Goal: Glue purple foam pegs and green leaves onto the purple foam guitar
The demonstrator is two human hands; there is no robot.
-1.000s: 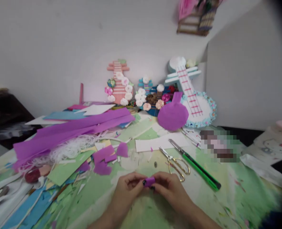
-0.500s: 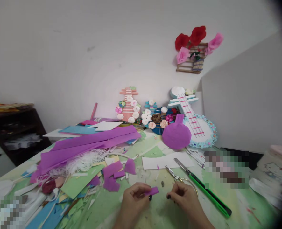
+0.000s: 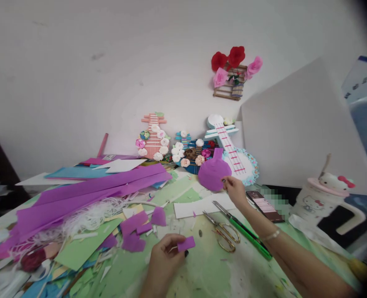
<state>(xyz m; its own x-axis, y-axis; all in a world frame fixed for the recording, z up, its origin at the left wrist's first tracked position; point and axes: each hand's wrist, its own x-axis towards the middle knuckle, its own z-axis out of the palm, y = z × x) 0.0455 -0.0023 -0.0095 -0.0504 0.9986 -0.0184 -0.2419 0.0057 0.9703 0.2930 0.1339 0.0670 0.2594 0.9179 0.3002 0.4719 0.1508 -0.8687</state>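
Note:
Between the thumb and fingers of my left hand (image 3: 165,260) is a small purple paper strip (image 3: 186,244), held above the green table. My right hand (image 3: 235,191) reaches forward, its fingers closed at the right edge of a purple lute-shaped cutout (image 3: 213,174). That cutout stands upright, leaning against a white lute model (image 3: 235,161) with pink lines and a blue-flecked rim. Gold-handled scissors (image 3: 223,236) lie between my hands. Beside them, partly beneath my right forearm, is a green utility knife (image 3: 248,234).
Left, purple paper sheets (image 3: 87,190), white string (image 3: 96,213) and paper scraps (image 3: 134,231) cover the table. A white strip (image 3: 186,208) lies ahead. Flower-trimmed lute models (image 3: 154,138) stand at the back. A lidded mug (image 3: 322,203) stands right, beyond a phone-like dark object (image 3: 266,207).
My right hand has moved from beside the scissors forward to the purple cutout. My left hand still holds the purple strip. The view has turned slightly right.

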